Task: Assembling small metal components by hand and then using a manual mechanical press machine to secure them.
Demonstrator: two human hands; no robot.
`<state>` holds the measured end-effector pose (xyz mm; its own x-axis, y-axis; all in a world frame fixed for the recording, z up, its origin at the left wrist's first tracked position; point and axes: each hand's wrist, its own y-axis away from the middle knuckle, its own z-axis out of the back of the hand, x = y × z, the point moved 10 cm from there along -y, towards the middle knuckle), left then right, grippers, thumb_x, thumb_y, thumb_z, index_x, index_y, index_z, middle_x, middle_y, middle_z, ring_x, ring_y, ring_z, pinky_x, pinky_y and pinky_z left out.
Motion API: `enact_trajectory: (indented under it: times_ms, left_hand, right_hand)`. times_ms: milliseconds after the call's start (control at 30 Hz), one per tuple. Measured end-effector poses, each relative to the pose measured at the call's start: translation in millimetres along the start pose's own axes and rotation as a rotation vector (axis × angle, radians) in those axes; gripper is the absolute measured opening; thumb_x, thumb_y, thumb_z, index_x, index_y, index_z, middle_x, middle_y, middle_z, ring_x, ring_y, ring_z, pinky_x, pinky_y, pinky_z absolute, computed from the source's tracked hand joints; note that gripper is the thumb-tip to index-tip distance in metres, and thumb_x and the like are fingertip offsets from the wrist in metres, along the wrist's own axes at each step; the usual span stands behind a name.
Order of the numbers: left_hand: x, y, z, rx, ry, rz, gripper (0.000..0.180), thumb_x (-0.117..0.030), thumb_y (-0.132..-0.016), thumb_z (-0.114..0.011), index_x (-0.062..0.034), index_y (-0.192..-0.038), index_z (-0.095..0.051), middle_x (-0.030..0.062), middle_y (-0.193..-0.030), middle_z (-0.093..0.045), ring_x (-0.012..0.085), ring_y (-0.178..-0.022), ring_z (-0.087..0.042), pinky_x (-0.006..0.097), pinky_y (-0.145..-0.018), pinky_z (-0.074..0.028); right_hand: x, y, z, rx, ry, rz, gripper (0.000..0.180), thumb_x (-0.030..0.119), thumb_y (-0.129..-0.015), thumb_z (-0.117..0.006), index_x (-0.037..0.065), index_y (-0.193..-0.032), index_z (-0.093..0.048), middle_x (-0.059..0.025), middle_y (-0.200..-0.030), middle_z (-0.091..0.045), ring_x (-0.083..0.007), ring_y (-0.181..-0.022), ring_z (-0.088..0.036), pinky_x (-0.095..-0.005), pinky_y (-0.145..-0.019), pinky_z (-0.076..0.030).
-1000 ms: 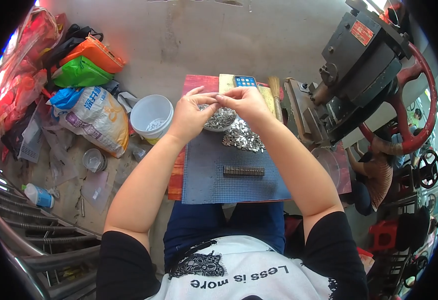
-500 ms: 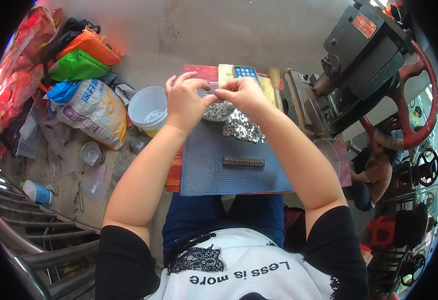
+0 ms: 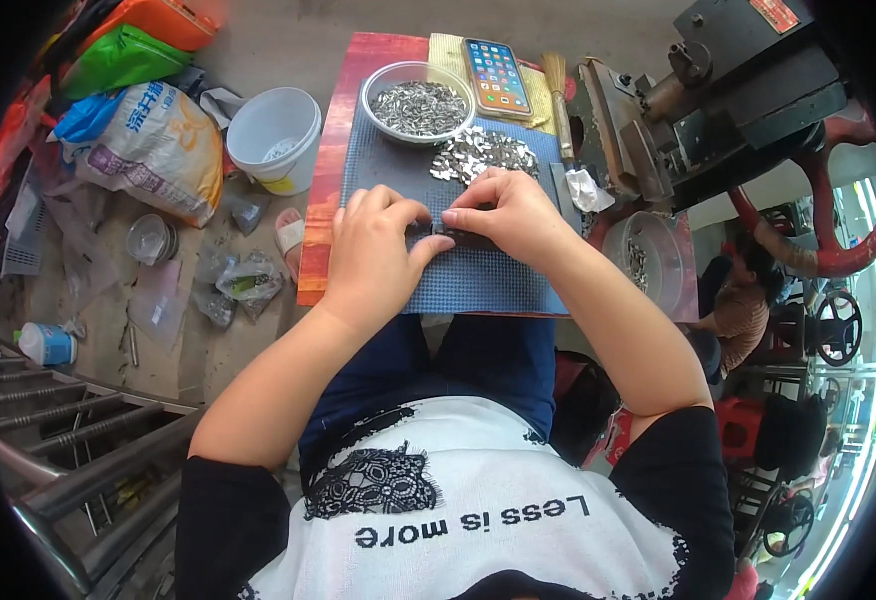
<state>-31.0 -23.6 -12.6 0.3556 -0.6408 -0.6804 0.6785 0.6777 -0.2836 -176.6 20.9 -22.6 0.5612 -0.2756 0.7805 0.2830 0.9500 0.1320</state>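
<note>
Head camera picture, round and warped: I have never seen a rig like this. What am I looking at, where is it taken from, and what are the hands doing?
The camera sits on a person's head and looks down, so the forearms enter from below; its fisheye lens bends straight edges. There is no robot, only two bare hands. The left hand and right hand meet over a blue mat on a low board, pinching a dark row of small parts. Further back lie a bowl of small metal pieces, a loose heap of shiny pieces, a phone and a small brush. A white bucket stands at the left, a heavy press at the right.
</note>
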Motion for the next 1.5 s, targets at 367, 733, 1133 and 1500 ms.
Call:
enact_trajectory:
  times_ms: [367, 733, 1133, 1500]
  left_hand:
    - [1, 2, -2, -0.050, 0.001, 0.031, 0.025, -0.027, -0.074, -0.083, -0.0089, -0.087, -0.073, 0.0061, -0.095, -0.064, 0.0261, -0.100, -0.057, 0.042, -0.090, -0.040]
    - [0, 2, -4, -0.020, 0.011, 0.026, 0.022, -0.026, -0.075, -0.083, -0.0096, -0.085, -0.073, 0.0026, -0.091, -0.068, 0.0235, -0.096, -0.059, 0.040, -0.086, -0.039]
    - [-3, 2, -4, -0.028, 0.006, 0.017, 0.022, -0.025, -0.074, -0.084, -0.0090, -0.085, -0.073, 0.0018, -0.089, -0.068, 0.0226, -0.093, -0.058, 0.039, -0.086, -0.038]
    - [-7, 0, -2, -0.052, -0.026, -0.028, 0.022, -0.022, -0.073, -0.084, -0.0083, -0.086, -0.072, 0.0015, -0.084, -0.066, 0.0207, -0.088, -0.059, 0.036, -0.082, -0.039]
  right_hand:
    - [12, -2, -6, -0.055, 0.279, 0.053, 0.022, 0.023, -0.077, -0.085, 0.005, -0.088, -0.078, -0.0082, -0.087, -0.063, -0.0199, -0.088, -0.060, -0.0340, -0.078, -0.050]
    - [1, 6, 4, 0.116, 0.146, 0.030, 0.018, 0.020, -0.082, -0.080, 0.005, -0.092, -0.079, -0.0072, -0.091, -0.062, -0.0203, -0.091, -0.060, -0.0334, -0.084, -0.048]
    - [-2, 11, 9, 0.062, 0.252, 0.070, 0.021, 0.029, -0.081, -0.082, 0.010, -0.089, -0.077, -0.0071, -0.097, -0.063, -0.0253, -0.105, -0.056, -0.0379, -0.094, -0.045]
    - [-19, 25, 36, 0.027, 0.232, 0.038, 0.019, 0.024, -0.080, -0.083, 0.008, -0.089, -0.079, -0.0051, -0.094, -0.058, -0.0214, -0.096, -0.058, -0.0333, -0.088, -0.046]
